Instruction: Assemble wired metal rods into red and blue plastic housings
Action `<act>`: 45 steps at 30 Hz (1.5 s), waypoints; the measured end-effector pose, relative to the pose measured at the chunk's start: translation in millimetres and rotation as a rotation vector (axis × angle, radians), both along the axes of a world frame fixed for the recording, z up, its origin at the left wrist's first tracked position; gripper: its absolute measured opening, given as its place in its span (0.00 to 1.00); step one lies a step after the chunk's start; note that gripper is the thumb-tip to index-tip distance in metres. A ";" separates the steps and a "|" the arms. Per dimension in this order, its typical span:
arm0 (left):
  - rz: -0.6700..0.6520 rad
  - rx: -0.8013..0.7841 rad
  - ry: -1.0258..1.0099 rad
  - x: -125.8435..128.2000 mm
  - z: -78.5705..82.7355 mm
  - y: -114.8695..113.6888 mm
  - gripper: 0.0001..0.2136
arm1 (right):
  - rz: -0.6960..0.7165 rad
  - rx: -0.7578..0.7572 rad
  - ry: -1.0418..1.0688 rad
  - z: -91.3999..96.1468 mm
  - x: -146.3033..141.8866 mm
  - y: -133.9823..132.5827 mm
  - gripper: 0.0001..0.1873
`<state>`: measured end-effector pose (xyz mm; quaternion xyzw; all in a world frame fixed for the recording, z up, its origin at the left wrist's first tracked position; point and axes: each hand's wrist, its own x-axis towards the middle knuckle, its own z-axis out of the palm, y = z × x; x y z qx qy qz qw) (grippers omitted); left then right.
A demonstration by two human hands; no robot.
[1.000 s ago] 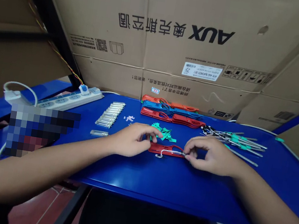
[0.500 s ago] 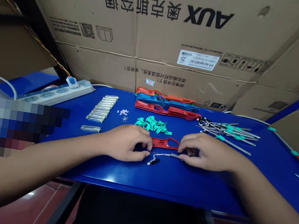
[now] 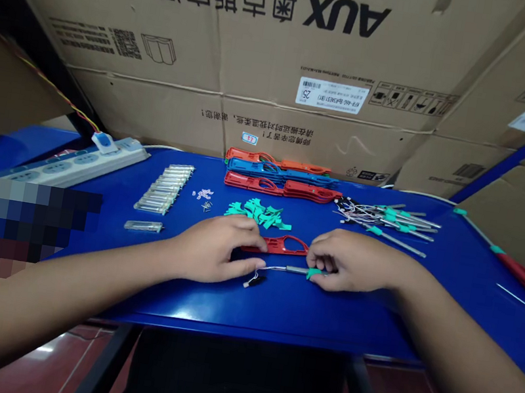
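Observation:
A slim metal tube (image 3: 297,270) lies level just above the blue table, white wires (image 3: 275,268) leading from its left end to a small black connector (image 3: 256,280). My right hand (image 3: 356,262) pinches the tube's right part, where a green tab (image 3: 313,274) shows at the fingertips. My left hand (image 3: 217,249) is curled, its thumb tip at the wires; the exact grip is partly hidden. Behind both hands lies a red plastic shell half (image 3: 279,245) with an oval opening, its left end covered by my left fingers.
A pile of green tabs (image 3: 260,212) lies beyond the hands. Further back are stacked red, blue and orange shells (image 3: 281,173). Wired metal tubes (image 3: 402,223) lie right; clear tubular pieces (image 3: 164,189), tiny screws (image 3: 207,206) and a power strip (image 3: 79,161) lie left. Cardboard boxes (image 3: 245,54) stand behind.
The view has shifted slightly, so everything sits further left. More of the tube now shows left of my right fingers, and a green tab has come into sight on it.

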<state>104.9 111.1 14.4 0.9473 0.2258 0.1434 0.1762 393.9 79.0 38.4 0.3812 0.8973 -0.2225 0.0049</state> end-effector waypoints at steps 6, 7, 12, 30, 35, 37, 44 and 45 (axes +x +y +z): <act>0.007 -0.013 -0.044 11.4 4.3 -8.6 0.14 | -0.007 0.059 0.103 2.9 -0.8 -1.5 0.03; 0.018 -0.010 -0.050 15.6 5.4 -10.0 0.15 | -0.008 0.071 0.123 3.5 -0.9 -2.1 0.03; 0.020 0.019 0.006 36.8 10.1 -18.5 0.16 | -0.003 0.127 0.172 5.2 0.1 -6.1 0.05; 0.092 -0.197 -0.175 28.3 14.7 -12.2 0.13 | -0.014 0.261 0.379 1.9 5.1 1.2 0.21; 0.134 -0.402 -0.204 30.3 9.1 -8.4 0.16 | -0.005 0.135 0.489 -4.0 -8.3 0.1 0.10; 0.180 -0.485 -0.227 29.6 8.1 -4.6 0.19 | -0.021 0.103 0.475 -1.6 -5.7 0.6 0.10; 0.160 -0.268 -0.207 24.3 8.6 5.6 0.18 | -0.065 0.063 0.368 6.7 10.0 6.0 0.11; 0.138 -0.187 -0.179 23.4 8.0 7.2 0.16 | -0.070 0.057 0.356 5.9 12.0 7.8 0.11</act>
